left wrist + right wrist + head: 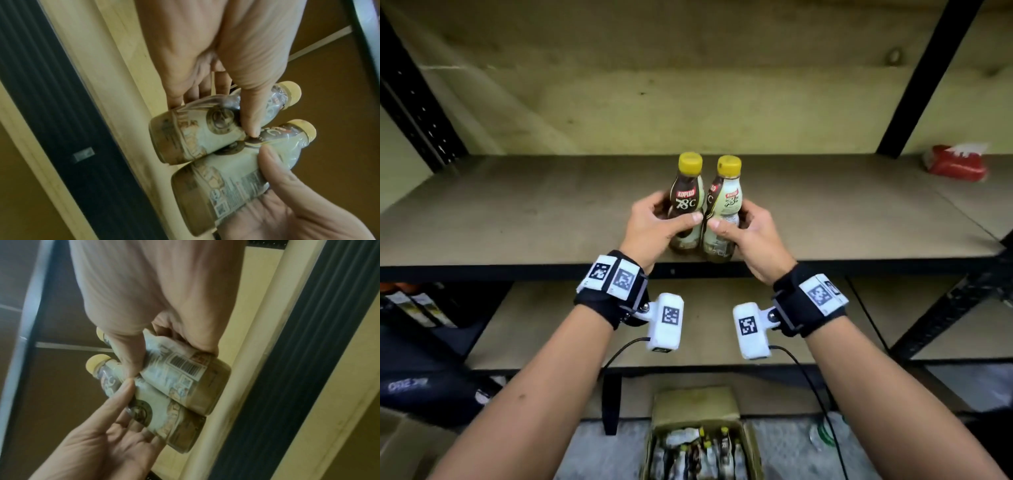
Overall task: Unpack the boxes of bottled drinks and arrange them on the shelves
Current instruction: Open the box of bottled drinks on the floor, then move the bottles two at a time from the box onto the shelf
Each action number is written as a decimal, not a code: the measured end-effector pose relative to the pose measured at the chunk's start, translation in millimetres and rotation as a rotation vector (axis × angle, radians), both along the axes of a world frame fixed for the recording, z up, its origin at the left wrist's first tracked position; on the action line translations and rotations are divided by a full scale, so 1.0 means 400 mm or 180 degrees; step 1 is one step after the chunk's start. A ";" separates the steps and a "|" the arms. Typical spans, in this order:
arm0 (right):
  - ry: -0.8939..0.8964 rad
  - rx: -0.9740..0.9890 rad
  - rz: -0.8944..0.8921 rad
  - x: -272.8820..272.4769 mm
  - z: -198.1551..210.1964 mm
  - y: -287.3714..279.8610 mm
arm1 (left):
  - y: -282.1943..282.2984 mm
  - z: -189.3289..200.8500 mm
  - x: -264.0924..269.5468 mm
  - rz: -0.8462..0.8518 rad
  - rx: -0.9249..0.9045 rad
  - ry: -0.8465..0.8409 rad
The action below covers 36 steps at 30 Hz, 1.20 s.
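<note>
Your left grip (654, 222) curls round the left bottle (686, 202), your right grip (748, 236) round the right bottle (724, 209); both bottles stand upright, touching, at the shelf (517, 219) front edge, with the open box (702, 442) at 6 o'clock below.

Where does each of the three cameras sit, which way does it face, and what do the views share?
Head: worn on the head, facing forward and down at the shelf; shows both forearms, left hand and right hand.
Left wrist: on the left wrist, looking along the hand at its left bottle; the other hand enters from below.
Right wrist: on the right wrist, looking along the hand at its right bottle; the other hand enters from below.
Shared: all three show both yellow-capped bottles side by side, one gripped by each hand.
</note>
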State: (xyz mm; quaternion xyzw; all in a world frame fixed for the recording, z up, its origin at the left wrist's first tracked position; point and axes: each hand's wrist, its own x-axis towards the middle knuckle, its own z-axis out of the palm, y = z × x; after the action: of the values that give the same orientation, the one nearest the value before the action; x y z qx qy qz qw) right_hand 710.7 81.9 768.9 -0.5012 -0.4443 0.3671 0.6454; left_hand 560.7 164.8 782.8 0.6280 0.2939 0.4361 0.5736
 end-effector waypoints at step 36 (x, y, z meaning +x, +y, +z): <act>-0.2064 -0.0926 0.0794 -0.609 0.052 0.925 | 0.759 0.109 -0.645 0.1740 0.0595 0.2616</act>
State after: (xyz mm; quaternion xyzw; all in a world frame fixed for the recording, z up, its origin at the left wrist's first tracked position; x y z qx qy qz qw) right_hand 467.0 452.0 789.6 -0.6199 -0.6265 0.3244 0.3436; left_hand 302.7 468.6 826.5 0.6966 0.6090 0.3114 0.2165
